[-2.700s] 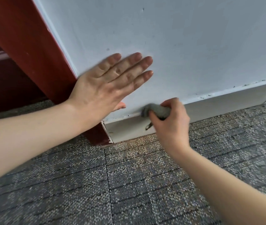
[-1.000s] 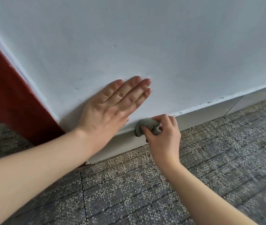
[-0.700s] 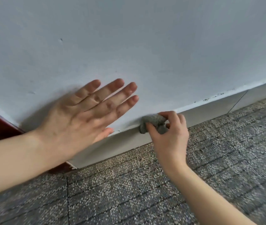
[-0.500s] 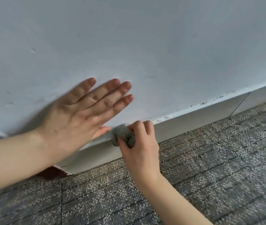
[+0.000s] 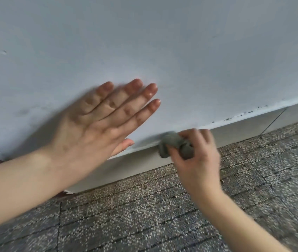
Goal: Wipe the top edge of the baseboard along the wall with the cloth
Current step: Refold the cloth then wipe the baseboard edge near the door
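My right hand [image 5: 197, 160] grips the bunched grey cloth [image 5: 176, 146] against the top edge of the baseboard [image 5: 235, 132], right of frame centre. My left hand [image 5: 99, 128] lies flat, fingers straight, on the wall [image 5: 162, 42]. Speckled carpet [image 5: 144, 215] fills the lower frame.

I can read no text, label, brand, number or sign anywhere in my view. The wall [image 5: 199, 51], the baseboard [image 5: 235, 132], the cloth [image 5: 176, 142] and the carpet [image 5: 144, 206] all show plain, unprinted faces. The dark specks [image 5: 244, 113] along the baseboard's top edge are only blurred marks to me.
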